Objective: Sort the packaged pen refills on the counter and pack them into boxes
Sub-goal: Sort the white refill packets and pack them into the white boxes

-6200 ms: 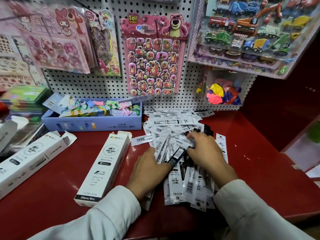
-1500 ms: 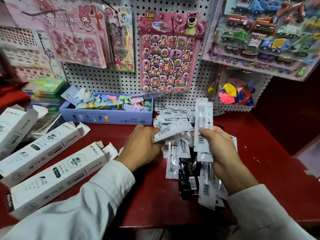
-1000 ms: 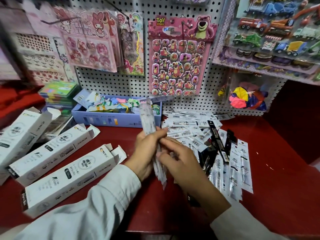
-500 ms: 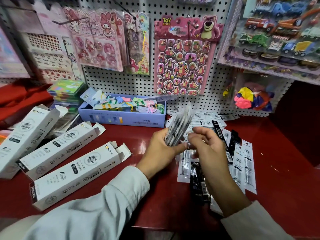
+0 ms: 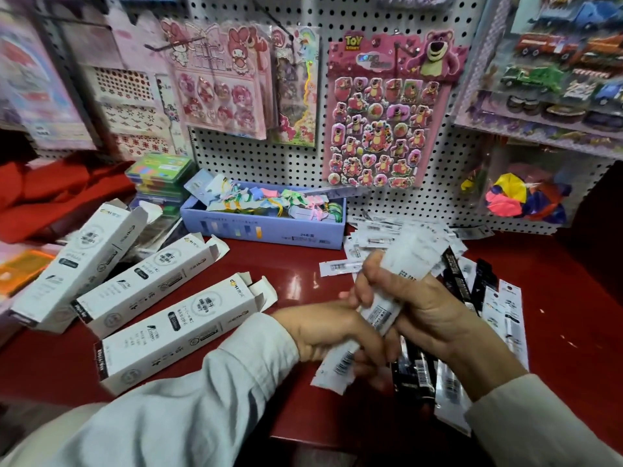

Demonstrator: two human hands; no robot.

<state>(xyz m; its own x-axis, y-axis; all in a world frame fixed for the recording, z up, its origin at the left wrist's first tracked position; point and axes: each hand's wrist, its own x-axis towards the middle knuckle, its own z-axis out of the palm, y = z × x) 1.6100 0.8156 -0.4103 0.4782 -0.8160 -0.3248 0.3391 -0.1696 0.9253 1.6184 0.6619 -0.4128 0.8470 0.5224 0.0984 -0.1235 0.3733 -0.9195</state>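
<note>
Vs. half a sec ago: the bundle [image 5: 387, 298] of white refill packs has swung from steeply upright to a long slant, and both hands now grip it together. The right hand [image 5: 428, 311], then hovering just beside with loose fingers, is now curled round the bundle's upper-middle. The left hand [image 5: 330, 332] has slid to the low end, fingers wrapped round it, wrist turned in. View has also shifted a bit; boxes sit nearer frame centre.

Around: three white boxes [image 5: 182, 328] lie side by side on the red counter [image 5: 296, 271] left of the hands, flaps open at their far-right ends, all slanted the same way. Behind them a blue tray [image 5: 263, 230] of coloured tags, against the pegboard [image 5: 303, 156]. Sticker sheets [image 5: 387, 112] hang above. Loose refills [image 5: 377, 230], white, lie fanned behind the hands; black packs [image 5: 455, 278] and more white ones lie right of and under the right wrist. Hands and bundle hide much of that pile; the left sleeve [image 5: 202, 399] covers the counter's near edge.

Bundle: held above the counter, just right of the nearest box. Long axis runs from lower left, near end w/ barcodes poking out below the left hand, to upper right, far end blurred above the right thumb. Count can't be told.
</note>
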